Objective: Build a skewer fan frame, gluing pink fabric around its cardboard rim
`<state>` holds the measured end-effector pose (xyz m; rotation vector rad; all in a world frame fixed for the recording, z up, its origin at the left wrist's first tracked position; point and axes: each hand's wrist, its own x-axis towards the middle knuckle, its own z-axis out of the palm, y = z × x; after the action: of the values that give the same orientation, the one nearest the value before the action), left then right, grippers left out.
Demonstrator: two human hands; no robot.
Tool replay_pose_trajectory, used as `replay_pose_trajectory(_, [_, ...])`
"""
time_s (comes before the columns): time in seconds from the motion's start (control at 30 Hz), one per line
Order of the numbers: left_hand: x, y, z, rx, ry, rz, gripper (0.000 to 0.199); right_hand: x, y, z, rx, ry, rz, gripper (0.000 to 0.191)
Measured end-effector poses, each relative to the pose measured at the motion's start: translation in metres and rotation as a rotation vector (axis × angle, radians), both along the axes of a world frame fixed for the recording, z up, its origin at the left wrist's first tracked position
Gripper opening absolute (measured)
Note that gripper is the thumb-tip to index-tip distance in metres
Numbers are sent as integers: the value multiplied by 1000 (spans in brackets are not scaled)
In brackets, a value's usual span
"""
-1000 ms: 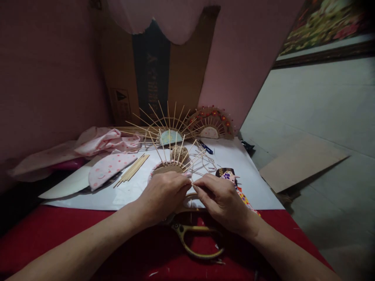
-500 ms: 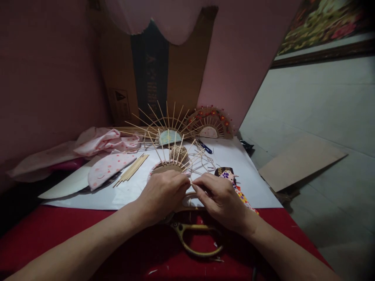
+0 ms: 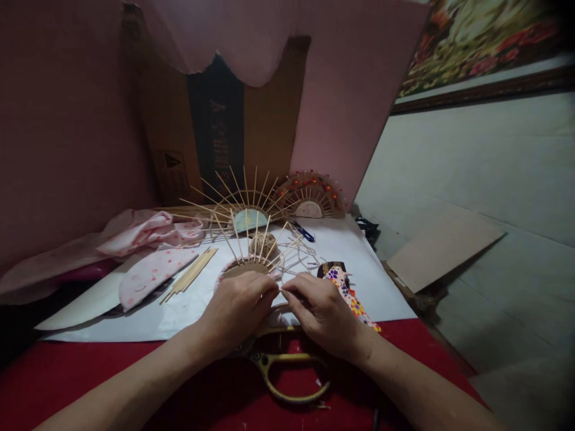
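Observation:
My left hand (image 3: 240, 308) is closed at the near edge of a half-round cardboard piece (image 3: 245, 270). Thin wooden sticks fan out from the piece's curved rim, which is edged with patterned cloth. Close beside it, my right hand (image 3: 326, 308) pinches thumb and forefinger together, almost meeting the left fingertips. Whatever sits in that pinch is too small to make out. Below both hands lie scissors (image 3: 294, 399) with gold-coloured handles, their blades mostly hidden. A ball of twine (image 3: 264, 244) rests just behind the sticks.
Loose sticks (image 3: 188, 276) and a dotted cloth half-round (image 3: 155, 275) lie left. Behind stand a stick fan with a green centre (image 3: 250, 219) and a fan with red beads (image 3: 309, 208). Floral fabric (image 3: 354, 302) lies right; a blue-handled tool (image 3: 303, 231) lies farther back.
The view has shifted, so the table things appear further left and slightly lower. Both hands stay close together, with the right still pinching beside the left.

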<state>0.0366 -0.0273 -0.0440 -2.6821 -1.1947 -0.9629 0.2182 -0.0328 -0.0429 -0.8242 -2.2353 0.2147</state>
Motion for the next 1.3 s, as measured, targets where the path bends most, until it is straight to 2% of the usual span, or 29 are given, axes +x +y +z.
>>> replay_pose_trajectory(0.33, [-1,1,3,60,-23,-42,17,2,1,1,23,1,2,16])
replay_pose_trajectory(0.73, [-1,0,3,56,-37,-43,19,1,0,-1,13,10,-4,17])
replay_pose_trajectory(0.8, [-3,0,5,64,-54,-19,19,2,1,-1,23,20,-44,16])
replay_pose_trajectory(0.87, [-6,1,8,67,-98,67,17,2,1,1,27,61,-115,15])
replay_pose_trajectory(0.93, [-10,3,14,22,-212,169,14,3,-1,7,-3,59,-172,13])
replay_pose_trajectory(1.0, [-14,4,21,-118,-432,214,12,3,-8,16,-63,-49,-158,23])
replay_pose_trajectory(1.07, [-18,5,28,-323,-700,184,14,2,-18,26,-106,-233,-87,25])
replay_pose_trajectory(1.13, [-20,6,35,-496,-921,126,15,0,-29,32,-121,-399,-36,10])
replay_pose_trajectory(1.2, [-22,6,39,-590,-1056,82,13,-2,-37,34,-136,-512,-8,16])
replay_pose_trajectory(1.3, [-24,8,41,-644,-1144,60,15,-7,-40,32,-175,-602,-11,23])
